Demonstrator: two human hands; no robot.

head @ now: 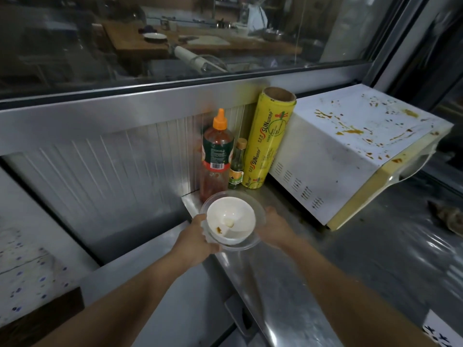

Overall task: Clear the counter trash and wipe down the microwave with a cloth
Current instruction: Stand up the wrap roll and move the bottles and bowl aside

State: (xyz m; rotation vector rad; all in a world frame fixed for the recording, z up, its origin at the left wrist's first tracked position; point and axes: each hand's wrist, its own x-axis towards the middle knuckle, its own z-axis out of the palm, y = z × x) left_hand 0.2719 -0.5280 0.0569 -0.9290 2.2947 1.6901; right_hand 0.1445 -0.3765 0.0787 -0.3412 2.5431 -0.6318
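Both hands are on the dishes here: the left hand (pixel 198 230) grips the near-left edge of the small white ceramic bowl (pixel 231 220) and the clear glass bowl (pixel 260 216) it sits in, thumb over the rim. The right hand (pixel 274 225) cups the glass bowl's right side, though I can't tell how far its fingers curl under. The stack looks just off the stainless steel table (pixel 288 284), or barely on it. Hard to say.

How I'd handle this step: the white bowl has sauce smears and a pale scrap in it, and it's only nested, not fixed. So keep the pair level, lift by the glass one underneath, and don't let the inner bowl slide. Two hands is the right call.

Everything else, relative to the dirty white microwave (pixel 350 151): the bowls are left of it and nearer the camera. Right against its left side leans a yellow roll of cling wrap (pixel 268 141), then a small green-labelled bottle (pixel 236 166), then a tall red sauce bottle with an orange cap (pixel 216 156), so pull the bowls toward you, not back. The microwave's top is spattered with orange-brown sauce and hasn't been wiped yet. A crumpled brownish thing (pixel 448 216) lies to its right, maybe the cloth or some trash, too blurry to call.
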